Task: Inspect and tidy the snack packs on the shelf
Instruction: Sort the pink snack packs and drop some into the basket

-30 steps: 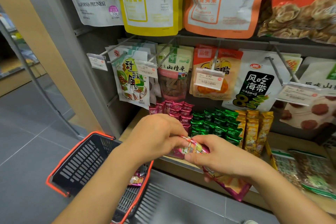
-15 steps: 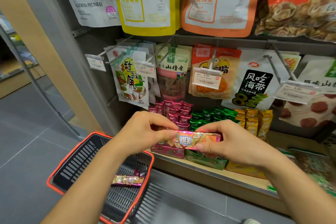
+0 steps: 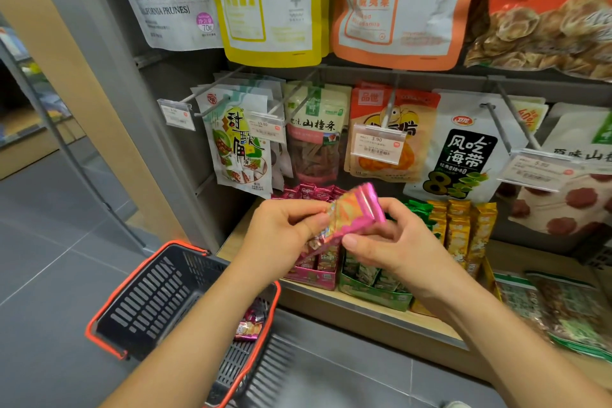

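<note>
Left hand point(image 3: 281, 230) pinches the lower end of the pink snack pack point(image 3: 356, 210), and right hand point(image 3: 394, 247) grips its upper end, so it sits tilted between the fingertips (mid-inspection, I judge). The next move calls for slotting it upright into the pink box point(image 3: 313, 276) just below the fingers.

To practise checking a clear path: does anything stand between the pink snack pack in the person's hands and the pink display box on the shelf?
Nothing visible does. The left hand and right hand pinch the pink snack pack above the pink display box; only the hands overlap it. The green display box stands beside it.
</note>
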The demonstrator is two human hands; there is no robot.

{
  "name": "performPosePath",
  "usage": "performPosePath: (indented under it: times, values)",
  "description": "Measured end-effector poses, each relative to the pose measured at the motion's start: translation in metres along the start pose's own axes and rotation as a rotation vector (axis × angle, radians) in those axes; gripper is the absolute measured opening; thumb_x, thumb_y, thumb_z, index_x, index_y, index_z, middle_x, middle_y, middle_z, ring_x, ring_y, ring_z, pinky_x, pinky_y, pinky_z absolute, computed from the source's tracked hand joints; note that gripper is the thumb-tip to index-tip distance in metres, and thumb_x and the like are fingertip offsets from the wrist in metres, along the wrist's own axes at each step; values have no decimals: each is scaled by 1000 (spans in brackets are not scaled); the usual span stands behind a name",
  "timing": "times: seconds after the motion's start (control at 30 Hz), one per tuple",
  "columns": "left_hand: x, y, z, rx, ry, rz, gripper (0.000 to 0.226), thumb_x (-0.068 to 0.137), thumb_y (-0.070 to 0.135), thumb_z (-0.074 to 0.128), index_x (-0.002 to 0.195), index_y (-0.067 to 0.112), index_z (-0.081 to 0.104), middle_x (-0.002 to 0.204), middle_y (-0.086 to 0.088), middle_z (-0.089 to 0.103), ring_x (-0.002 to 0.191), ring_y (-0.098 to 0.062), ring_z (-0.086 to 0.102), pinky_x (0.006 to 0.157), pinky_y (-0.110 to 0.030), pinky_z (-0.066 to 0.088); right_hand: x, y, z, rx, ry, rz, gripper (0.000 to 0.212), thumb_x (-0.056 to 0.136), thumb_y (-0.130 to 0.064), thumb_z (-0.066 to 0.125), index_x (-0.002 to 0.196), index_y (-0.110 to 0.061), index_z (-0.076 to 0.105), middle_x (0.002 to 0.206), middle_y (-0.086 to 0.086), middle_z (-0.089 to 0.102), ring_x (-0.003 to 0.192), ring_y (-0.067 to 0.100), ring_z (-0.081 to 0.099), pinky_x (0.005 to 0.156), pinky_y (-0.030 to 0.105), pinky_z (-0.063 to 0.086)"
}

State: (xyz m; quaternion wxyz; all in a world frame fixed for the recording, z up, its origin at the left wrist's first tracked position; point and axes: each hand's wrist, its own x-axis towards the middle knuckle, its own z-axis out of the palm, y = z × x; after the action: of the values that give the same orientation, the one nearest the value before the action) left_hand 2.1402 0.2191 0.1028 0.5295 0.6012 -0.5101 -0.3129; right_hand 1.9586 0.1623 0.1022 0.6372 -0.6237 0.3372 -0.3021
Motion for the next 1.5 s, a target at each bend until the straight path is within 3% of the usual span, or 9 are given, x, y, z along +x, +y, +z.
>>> performPosePath:
  times: [0.13, 0.27, 0.43, 0.53, 0.6, 0.73, 1.13, 1.33, 1.5]
  values:
    - [-4, 5, 18, -439, 20, -75, 28, 82, 10, 65, 109, 11, 71, 100, -14, 75, 90, -22, 70, 74, -30, 56, 0, 15, 17, -29, -71, -25, 27, 83, -22, 70, 108, -25, 60, 102, -5, 75, 97, 10, 70, 81, 25, 56]
    - [-3, 11, 14, -616, -63, -63, 44, 80, 4, 62, 123, 12, 61, 105, -16, 72, 93, -24, 68, 78, -31, 57, 0, 16, 21, -238, -136, -78, 29, 84, -43, 58, 109, -28, 62, 99, -12, 72, 96, 2, 66, 86, 23, 52]
    - [2, 14, -8, -315, -36, -31, 51, 76, 33, 70, 126, 25, 61, 101, -6, 74, 93, -15, 69, 82, -26, 55, 0, 15, 16, -374, -223, -83, 33, 85, -54, 46, 117, -48, 51, 101, -30, 64, 96, -11, 60, 84, 12, 47]
    - [5, 8, -15, -102, 99, -21, 27, 82, 41, 68, 105, 30, 74, 90, 4, 76, 81, -6, 67, 68, -20, 54, -2, 15, 20, -333, -264, -38, 27, 88, -58, 40, 114, -57, 47, 95, -6, 71, 81, 8, 70, 74, 25, 56]
    - [8, 4, -21, -129, 180, -74, 16, 88, 35, 66, 91, 26, 79, 85, 1, 76, 78, -7, 68, 63, -20, 54, -4, 12, 22, -291, -263, -33, 25, 90, -59, 39, 113, -58, 49, 84, 5, 69, 67, 16, 69, 65, 30, 59]
    - [16, -5, -27, -212, 313, -184, 29, 89, 27, 66, 70, 9, 77, 69, -6, 70, 69, -10, 65, 63, -23, 53, -5, 9, 21, -215, -308, 34, 38, 86, -59, 43, 121, -48, 52, 71, -9, 65, 62, 14, 64, 61, 27, 56]
    - [22, -17, -34, -199, 356, -170, 53, 92, 32, 61, 84, -20, 58, 80, -13, 54, 77, -23, 51, 98, -53, 49, -7, -4, 10, -152, -404, 157, 33, 98, -25, 53, 131, -31, 52, 96, 6, 63, 79, 16, 64, 70, 34, 56]
    - [26, -24, -41, -178, 434, -190, 23, 94, 21, 61, 78, 23, 78, 79, -4, 73, 87, -23, 68, 83, -41, 59, -6, -11, -10, -96, -388, 185, 52, 92, -10, 63, 137, -33, 51, 100, 6, 70, 84, 16, 68, 68, 26, 54]
    - [30, -29, -46, -216, 233, -327, 18, 86, 32, 70, 88, 14, 74, 83, -8, 75, 80, -17, 70, 70, -28, 59, -3, -14, -20, 16, -228, 130, 35, 94, -9, 58, 123, -27, 65, 105, 7, 74, 92, 26, 72, 64, 23, 55]
